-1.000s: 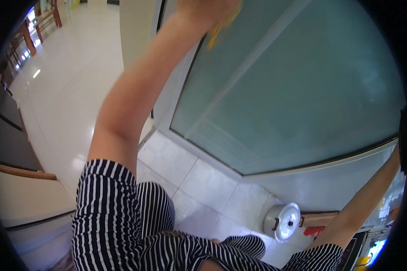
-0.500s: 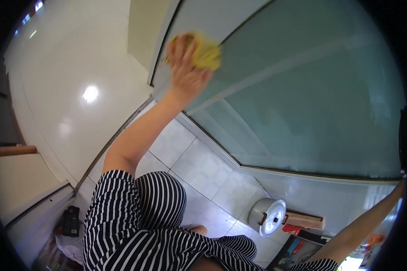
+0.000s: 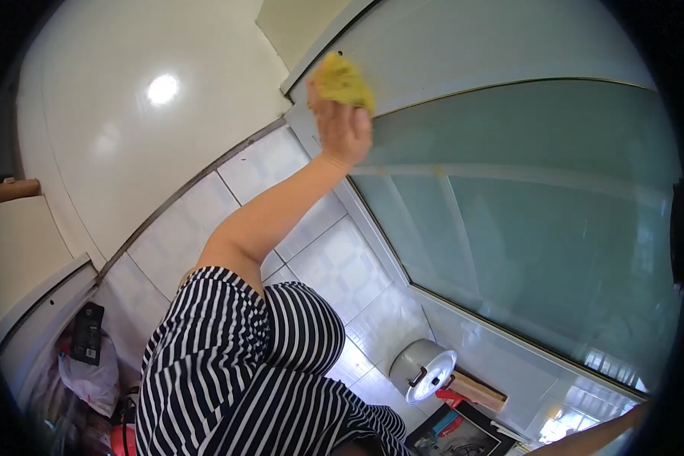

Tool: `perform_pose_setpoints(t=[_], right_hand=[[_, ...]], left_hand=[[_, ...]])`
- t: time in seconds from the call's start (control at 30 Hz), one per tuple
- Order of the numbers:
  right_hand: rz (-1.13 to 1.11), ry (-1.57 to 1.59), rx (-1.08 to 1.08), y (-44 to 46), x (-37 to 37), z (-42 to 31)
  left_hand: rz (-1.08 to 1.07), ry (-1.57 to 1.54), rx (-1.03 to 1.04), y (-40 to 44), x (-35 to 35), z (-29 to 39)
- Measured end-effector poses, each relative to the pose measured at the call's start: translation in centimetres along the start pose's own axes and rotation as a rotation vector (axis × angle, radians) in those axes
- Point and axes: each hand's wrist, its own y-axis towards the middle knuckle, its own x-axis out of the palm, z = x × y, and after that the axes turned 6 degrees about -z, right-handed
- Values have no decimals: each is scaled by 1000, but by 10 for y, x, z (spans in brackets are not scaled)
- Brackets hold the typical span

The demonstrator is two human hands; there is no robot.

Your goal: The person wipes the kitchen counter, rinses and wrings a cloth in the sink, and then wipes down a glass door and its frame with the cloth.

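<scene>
My left hand (image 3: 343, 128) is closed on a yellow cloth (image 3: 344, 82), pressing it against the pale frame (image 3: 463, 68) of a large greenish frosted-glass panel (image 3: 524, 235). The cloth is bunched and slightly blurred, and covers part of the fingers. It lies near the frame's upper left corner, beside a small dark hole. At the lower right edge only my right forearm (image 3: 600, 437) shows. My right hand is outside the view.
A lidded metal pot (image 3: 424, 370) stands on the tiled floor (image 3: 342, 262) below the panel. Next to it are a wooden block (image 3: 475, 391) and a dark-framed item (image 3: 463, 433). A glossy cream surface (image 3: 144, 152) and a white plastic bag (image 3: 91, 376) are on the left.
My left hand and the cloth have shifted along the frame, nearer its corner edge. The view has turned, so the pot appears further left and my right arm lower.
</scene>
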Motion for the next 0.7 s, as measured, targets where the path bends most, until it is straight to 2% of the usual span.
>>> perform_pose_setpoints(t=[0.03,0.1,0.13,0.2,0.27,0.33,0.4,0.47,0.53,0.6,0.63,0.7], right_hand=[[18,5,-9,0,3,-1],[59,5,-18,1,10,7],[79,-25,-18,2,13,15],[97,-45,-17,-1,12,16],[29,2,12,1,4,14],[15,-35,20,2,6,6],[35,-16,-72,3,11,15],[39,8,-91,1,14,14],[41,29,-124,-1,15,15],[103,-50,-25,-3,20,14],[88,-64,-27,-4,14,2],[102,-60,-10,-3,20,12]], left_hand=[[0,-1,-6,-17,3,-9],[11,-168,-519,-38,7,-19],[11,-167,-520,-29,8,-8],[137,-263,-431,13,10,28],[151,-39,81,49,4,50],[186,-1,133,49,3,44],[218,30,208,39,4,30],[155,-113,-294,0,10,-4],[287,-255,-743,-28,19,-34],[306,-267,-1010,-67,27,-72],[305,-268,-1012,-67,27,-71],[474,-510,-1355,-67,28,-67]])
